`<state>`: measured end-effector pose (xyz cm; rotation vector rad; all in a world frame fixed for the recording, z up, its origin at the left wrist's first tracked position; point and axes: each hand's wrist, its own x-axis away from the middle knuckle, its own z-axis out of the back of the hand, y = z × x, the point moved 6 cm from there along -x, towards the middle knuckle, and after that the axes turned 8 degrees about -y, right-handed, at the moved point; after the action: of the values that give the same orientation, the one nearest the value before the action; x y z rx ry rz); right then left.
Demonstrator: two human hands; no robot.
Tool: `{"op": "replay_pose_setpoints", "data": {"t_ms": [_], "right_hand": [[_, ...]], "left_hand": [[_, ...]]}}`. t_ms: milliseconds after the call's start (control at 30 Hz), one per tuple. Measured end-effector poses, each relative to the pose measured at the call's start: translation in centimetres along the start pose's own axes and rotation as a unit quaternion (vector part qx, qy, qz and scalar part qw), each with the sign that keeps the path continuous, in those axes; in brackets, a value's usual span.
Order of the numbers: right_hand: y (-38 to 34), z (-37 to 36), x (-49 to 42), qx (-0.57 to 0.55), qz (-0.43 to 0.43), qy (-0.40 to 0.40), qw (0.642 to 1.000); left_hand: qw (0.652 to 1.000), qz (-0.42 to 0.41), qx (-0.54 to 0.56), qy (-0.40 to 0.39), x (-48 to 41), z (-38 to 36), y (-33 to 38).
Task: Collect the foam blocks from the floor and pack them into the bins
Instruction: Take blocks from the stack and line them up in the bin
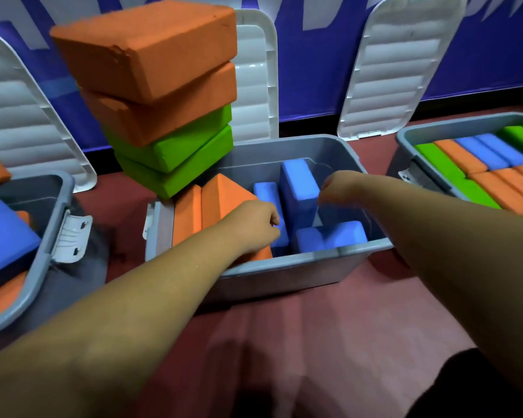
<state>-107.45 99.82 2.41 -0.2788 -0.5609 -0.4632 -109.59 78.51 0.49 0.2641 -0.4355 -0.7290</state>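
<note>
- The right hand point(337, 188) is reaching over the near rim of the middle bin point(284, 276) and curling its fingers around the top right edge of the upright blue block point(299, 188), probably to tip or turn it so it packs flat.
- The left hand point(254, 223) is hovering with curled fingers where the orange blocks point(200, 206) meet the low blue block point(266, 191). Its fingertips are hidden, so I cannot tell whether it is grasping anything; it may be bracing the row.
- The orange blocks are standing on edge against the bin's left wall, which is saving width for more.
- Two flat blue blocks point(329, 239) are lying in the near right corner, just beside the upright one.
- Open room is showing along the far wall and behind the upright block, so there is room for it to go down there.
- The stack point(163, 101), two orange over two green, is leaning at the bin's far left corner, waiting to be packed; a bump from the left arm could topple it.
- The right bin point(405, 137) is looking full in tidy rows, and the left bin point(43, 236) is holding blue and orange blocks.
</note>
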Motion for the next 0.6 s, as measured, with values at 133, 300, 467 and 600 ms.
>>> {"op": "replay_pose_setpoints", "data": {"t_ms": [133,300,467,600], "right_hand": [[2.4,-3.6,-3.0,0.133,0.009,-0.139,0.981],[1.7,-4.2,2.6,0.19,0.008,-0.186,0.964],[2.4,-4.3,3.4,0.168,0.048,-0.169,0.97],[2.7,-4.7,3.0,0.14,0.059,-0.154,0.976]], "left_hand": [[0.998,0.012,0.047,-0.037,-1.5,-2.2,1.4],[0.978,0.099,0.072,-0.168,-2.8,-4.7,1.7],[0.967,0.13,0.106,-0.191,-2.8,-5.8,2.9],[0.928,0.149,0.319,-0.12,-4.3,-6.0,2.6]]}}
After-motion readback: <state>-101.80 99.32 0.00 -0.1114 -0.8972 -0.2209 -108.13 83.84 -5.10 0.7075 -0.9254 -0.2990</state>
